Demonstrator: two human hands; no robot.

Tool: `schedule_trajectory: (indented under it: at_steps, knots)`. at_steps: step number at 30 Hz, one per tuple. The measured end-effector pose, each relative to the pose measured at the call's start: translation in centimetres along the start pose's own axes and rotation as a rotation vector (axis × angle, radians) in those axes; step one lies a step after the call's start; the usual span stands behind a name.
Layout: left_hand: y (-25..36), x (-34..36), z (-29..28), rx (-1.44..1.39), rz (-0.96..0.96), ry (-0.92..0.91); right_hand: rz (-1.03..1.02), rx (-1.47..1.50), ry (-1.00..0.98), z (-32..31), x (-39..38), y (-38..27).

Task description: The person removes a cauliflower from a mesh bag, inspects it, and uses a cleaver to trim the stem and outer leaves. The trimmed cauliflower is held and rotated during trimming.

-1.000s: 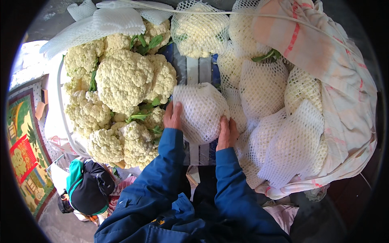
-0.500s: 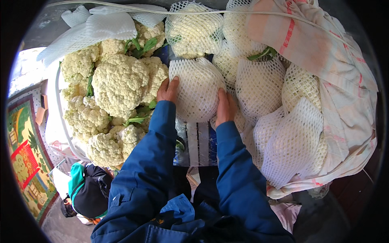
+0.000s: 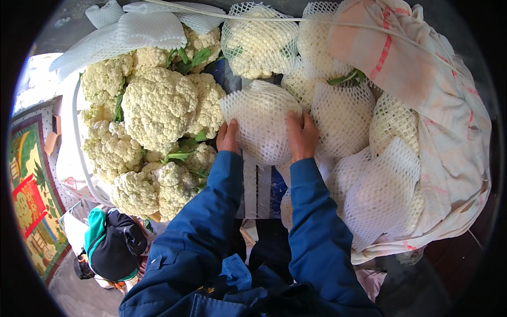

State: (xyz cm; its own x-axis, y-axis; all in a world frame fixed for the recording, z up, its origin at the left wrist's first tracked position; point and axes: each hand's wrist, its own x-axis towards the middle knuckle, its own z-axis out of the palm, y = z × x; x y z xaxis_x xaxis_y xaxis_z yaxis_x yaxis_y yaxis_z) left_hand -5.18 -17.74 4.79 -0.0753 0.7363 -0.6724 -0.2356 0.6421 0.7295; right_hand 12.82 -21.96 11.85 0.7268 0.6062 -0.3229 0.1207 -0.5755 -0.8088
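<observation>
Between my two hands sits a cauliflower in a white foam net (image 3: 262, 119), in the middle of the work surface. My left hand (image 3: 228, 138) grips its left side, with the fingertips partly hidden. On the other side my right hand (image 3: 302, 134) is closed against the net, fingers and thumb pressed to it. Bare cauliflower heads (image 3: 158, 108) with green leaves are piled just left of my hands. To the right, several netted cauliflowers (image 3: 342, 116) lie close together, and another netted cauliflower (image 3: 260, 39) stands beyond the one I hold.
Empty foam nets (image 3: 150, 30) lie over the far left of the pile. A pale cord (image 3: 311, 21) crosses the far edge. A pink-striped cloth (image 3: 449, 142) wraps the right side. A black and green bag (image 3: 113, 245) rests low at the left.
The netted cauliflower between my hands has shifted slightly right and toward me, and its net is turned. My right hand has moved further over its top right side.
</observation>
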Motion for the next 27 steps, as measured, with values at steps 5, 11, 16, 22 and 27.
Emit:
schedule_trajectory:
  at_steps: [5, 11, 16, 22, 27]
  knots:
    - [-4.7, -0.4, -2.1, -0.279, -0.293, 0.062, -0.135, -0.445, -0.114, 1.2, 1.4, -1.1]
    - [-3.9, -3.6, 0.3, -0.413, -0.423, 0.102, -0.241, -0.628, -0.210, 2.4, 4.0, -4.3]
    - [-3.7, -3.8, 1.3, -0.556, -0.392, 0.084, -0.311, -0.648, -0.223, 5.0, 5.0, -6.2]
    - [-4.5, -3.9, 3.5, -0.575, -0.361, 0.178, -0.462, -0.544, -0.202, 7.4, 8.4, -4.0]
    - [-5.6, -3.4, 3.5, -0.623, -0.314, 0.137, -0.469, -0.485, -0.243, 8.3, 8.3, -3.4]
